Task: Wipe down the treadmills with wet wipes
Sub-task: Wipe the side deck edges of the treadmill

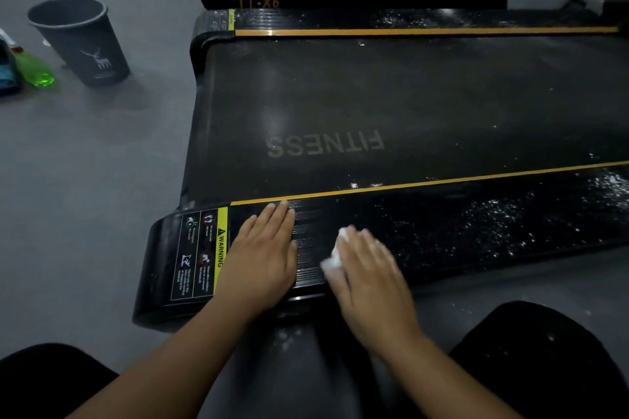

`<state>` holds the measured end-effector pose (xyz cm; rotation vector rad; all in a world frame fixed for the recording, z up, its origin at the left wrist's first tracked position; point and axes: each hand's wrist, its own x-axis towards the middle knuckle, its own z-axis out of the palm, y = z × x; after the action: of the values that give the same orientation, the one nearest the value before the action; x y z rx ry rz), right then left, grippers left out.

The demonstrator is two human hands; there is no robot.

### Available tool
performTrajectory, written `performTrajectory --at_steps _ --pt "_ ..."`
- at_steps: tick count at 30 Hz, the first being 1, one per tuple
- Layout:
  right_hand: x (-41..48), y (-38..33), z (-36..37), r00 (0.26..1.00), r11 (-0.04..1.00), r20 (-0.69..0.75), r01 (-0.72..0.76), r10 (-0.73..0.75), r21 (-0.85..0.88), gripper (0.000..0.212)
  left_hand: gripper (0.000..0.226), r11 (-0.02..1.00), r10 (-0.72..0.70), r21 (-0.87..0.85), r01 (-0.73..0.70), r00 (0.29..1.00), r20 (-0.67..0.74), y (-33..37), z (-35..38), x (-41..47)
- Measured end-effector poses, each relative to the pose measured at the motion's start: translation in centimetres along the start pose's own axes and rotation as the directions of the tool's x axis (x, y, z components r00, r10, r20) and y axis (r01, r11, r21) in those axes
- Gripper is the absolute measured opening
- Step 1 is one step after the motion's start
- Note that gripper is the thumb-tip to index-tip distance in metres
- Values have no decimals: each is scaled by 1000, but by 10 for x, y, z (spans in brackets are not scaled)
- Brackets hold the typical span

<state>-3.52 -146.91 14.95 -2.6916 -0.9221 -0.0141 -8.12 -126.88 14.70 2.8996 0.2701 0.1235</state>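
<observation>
- The right hand (371, 279) lies over a bunched white wet wipe (332, 260). Its fingers are stretched fairly flat and press the wipe onto the treadmill's near side rail (442, 224). Blur hides whether the thumb pinches it.
- The left hand (263, 255) rests flat on the same rail, fingers straight and together, holding nothing. It sits between the wipe and the warning label (200, 255). It makes a good brace: with weight leaned there, the wiping hand can press evenly.
- The rail is ribbed, so strokes along the grooves should lift more than strokes across them.
- White specks (493, 214) lie thick further right on the rail, while the part by the hands looks clean. Overlapping passes rightward seem best, with the wipe refolded once it is loaded.
- Past the yellow stripe, the belt (374, 105) carries a few specks; debris is best drawn off the rail's outer edge rather than pushed onto it.
- The far side rail (408, 20) is speckled too.
- A waste bin (81, 41) stands on the floor well to the left, handy for spent wipes.
</observation>
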Motion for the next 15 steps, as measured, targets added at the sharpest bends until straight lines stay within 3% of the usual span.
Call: performTrajectory --at_steps 3,8,13,15 --pt "25 -12 7 992 993 -58 -111 109 -28 55 70 1000 -3 -11 3 1000 5 1 0 1" --pt "-9 -20 1 995 998 -100 15 -10 58 38 70 1000 -8 -14 8 1000 10 1 -2 0" --pt "25 -9 8 981 991 -188 -24 49 134 48 70 1000 -7 -17 7 1000 13 3 -2 1" --pt "7 -30 19 987 988 -140 99 -82 120 46 69 1000 -13 -16 14 1000 15 2 -2 0"
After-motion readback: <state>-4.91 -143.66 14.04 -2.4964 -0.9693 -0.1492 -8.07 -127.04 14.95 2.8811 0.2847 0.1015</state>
